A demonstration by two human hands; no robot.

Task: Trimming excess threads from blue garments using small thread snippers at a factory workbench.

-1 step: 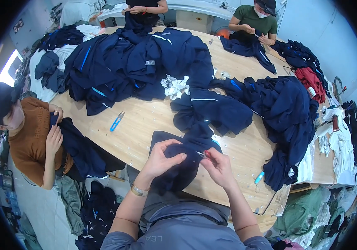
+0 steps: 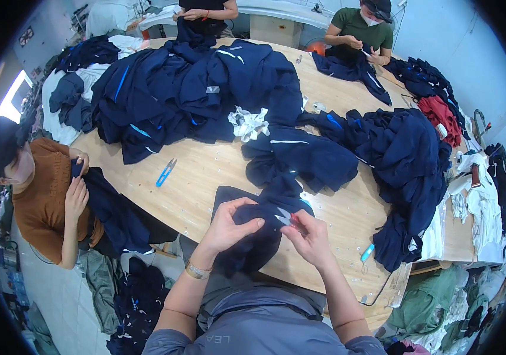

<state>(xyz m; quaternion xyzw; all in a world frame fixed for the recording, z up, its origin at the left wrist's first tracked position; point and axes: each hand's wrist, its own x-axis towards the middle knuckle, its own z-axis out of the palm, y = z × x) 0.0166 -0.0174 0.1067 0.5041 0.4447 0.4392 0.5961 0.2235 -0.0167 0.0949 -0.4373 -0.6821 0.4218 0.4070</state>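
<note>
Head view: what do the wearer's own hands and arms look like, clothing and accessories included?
Left hand and right hand are both ungloved. A wide, metallic-looking wristband circles the left wrist; the right wrist has none. Short grey-blue sleeves leave both forearms uncovered.

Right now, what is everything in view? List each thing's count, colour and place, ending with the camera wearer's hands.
Table: 1, pale wood, centre
Large garment pile: 1, navy, table's far left
Second garment pile: 1, navy, table's right
Scrap cluster: 1, white, mid-table
Blue snips: 1, blue, table's left
Small tool: 1, turquoise, table's right edge
Red cloth: 1, red, far right
White garments: uncountable, white, right
Green cloth heap: 1, green, lower right
Co-workers: 3, brown, black and green tops, left, far side, far right
Held garment: 1, navy, in left hand
Red-handled snips: 1, red, in right hand
Left hand: 1, bare, near centre
Right hand: 1, bare, near centre
</note>
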